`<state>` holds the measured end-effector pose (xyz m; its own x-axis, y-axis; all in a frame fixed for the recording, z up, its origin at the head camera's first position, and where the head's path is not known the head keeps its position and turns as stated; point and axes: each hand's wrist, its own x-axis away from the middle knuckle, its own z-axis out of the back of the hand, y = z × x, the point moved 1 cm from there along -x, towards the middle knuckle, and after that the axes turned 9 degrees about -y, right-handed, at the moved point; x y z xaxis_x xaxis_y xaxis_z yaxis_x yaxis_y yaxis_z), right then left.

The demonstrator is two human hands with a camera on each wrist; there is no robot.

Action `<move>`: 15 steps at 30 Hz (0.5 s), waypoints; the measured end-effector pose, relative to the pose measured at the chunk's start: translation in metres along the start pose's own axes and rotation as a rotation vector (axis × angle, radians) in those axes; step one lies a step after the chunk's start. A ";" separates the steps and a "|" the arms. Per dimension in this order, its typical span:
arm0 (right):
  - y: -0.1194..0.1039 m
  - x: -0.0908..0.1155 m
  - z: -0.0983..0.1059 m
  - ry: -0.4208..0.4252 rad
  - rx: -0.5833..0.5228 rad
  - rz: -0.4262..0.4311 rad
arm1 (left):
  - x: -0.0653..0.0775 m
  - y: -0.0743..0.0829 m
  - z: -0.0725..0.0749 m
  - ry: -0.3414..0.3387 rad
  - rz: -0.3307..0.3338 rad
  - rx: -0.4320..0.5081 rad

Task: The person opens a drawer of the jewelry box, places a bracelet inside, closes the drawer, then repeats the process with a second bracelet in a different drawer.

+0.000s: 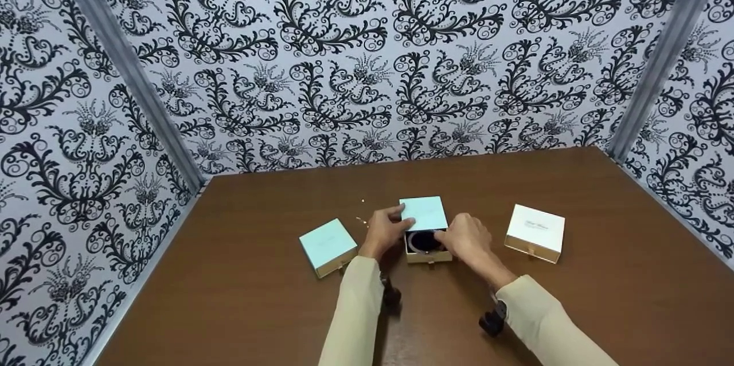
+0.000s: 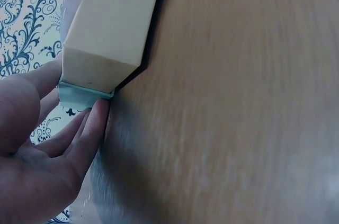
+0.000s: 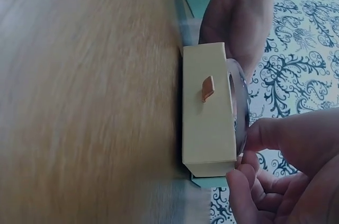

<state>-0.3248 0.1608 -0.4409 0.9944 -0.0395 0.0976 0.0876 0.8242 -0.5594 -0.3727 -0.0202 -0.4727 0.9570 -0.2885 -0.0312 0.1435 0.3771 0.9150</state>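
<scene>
A small mint box [image 1: 424, 212] lies in the middle of the table with its cream drawer [image 1: 429, 259] pulled partly out toward me. My left hand [image 1: 383, 232] grips the mint sleeve, thumb on its top; the left wrist view shows fingers against the sleeve's edge [image 2: 85, 96]. A round bangle [image 3: 241, 110] stands raised above the drawer's rim, over a dark interior. With thumb and fingers at its edge, my right hand [image 1: 469, 238] pinches the bangle. An orange-brown pull tab [image 3: 208, 88] sticks out from the drawer front.
To the left sits another mint box [image 1: 328, 246], turned at an angle. A white-topped box [image 1: 535, 227] with printed lettering stands to the right. Tiny shiny pieces [image 1: 362, 221] lie beside my left hand. Patterned walls [image 1: 355, 67] enclose the brown table [image 1: 258, 320].
</scene>
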 end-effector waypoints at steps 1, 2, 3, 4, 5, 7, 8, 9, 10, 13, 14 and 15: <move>-0.001 -0.001 -0.001 0.000 0.015 -0.004 | 0.000 0.000 0.000 0.001 -0.004 -0.005; -0.001 -0.001 -0.001 -0.002 0.027 -0.006 | 0.000 0.000 0.000 0.000 -0.005 -0.007; -0.002 -0.002 -0.001 -0.003 0.039 -0.010 | 0.000 0.000 0.000 -0.001 -0.007 -0.011; -0.002 -0.002 -0.001 -0.002 0.046 -0.012 | 0.000 0.000 0.000 -0.002 -0.011 -0.013; -0.002 -0.003 -0.001 0.001 0.052 -0.014 | 0.000 -0.001 0.000 -0.002 -0.015 -0.015; -0.003 -0.004 -0.001 0.008 0.056 -0.014 | -0.001 -0.001 0.000 0.000 -0.024 -0.020; -0.004 -0.004 -0.001 0.013 0.058 -0.014 | -0.002 -0.001 0.000 0.000 -0.021 -0.014; -0.004 -0.004 -0.001 0.017 0.059 -0.013 | -0.002 -0.001 -0.001 0.002 -0.018 -0.012; -0.004 -0.005 -0.001 0.019 0.060 -0.013 | -0.002 -0.002 -0.001 0.004 -0.017 -0.010; -0.005 -0.005 -0.002 0.009 0.062 -0.017 | -0.003 -0.002 -0.001 0.005 -0.025 -0.012; -0.005 -0.006 -0.002 0.007 0.063 -0.020 | -0.003 -0.002 -0.002 0.004 -0.031 -0.010; -0.004 -0.006 -0.003 0.005 0.062 -0.023 | -0.002 -0.002 -0.002 0.004 -0.033 -0.012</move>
<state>-0.3311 0.1560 -0.4411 0.9924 -0.0617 0.1062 0.1073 0.8562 -0.5054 -0.3749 -0.0188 -0.4753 0.9525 -0.2980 -0.0630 0.1782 0.3777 0.9086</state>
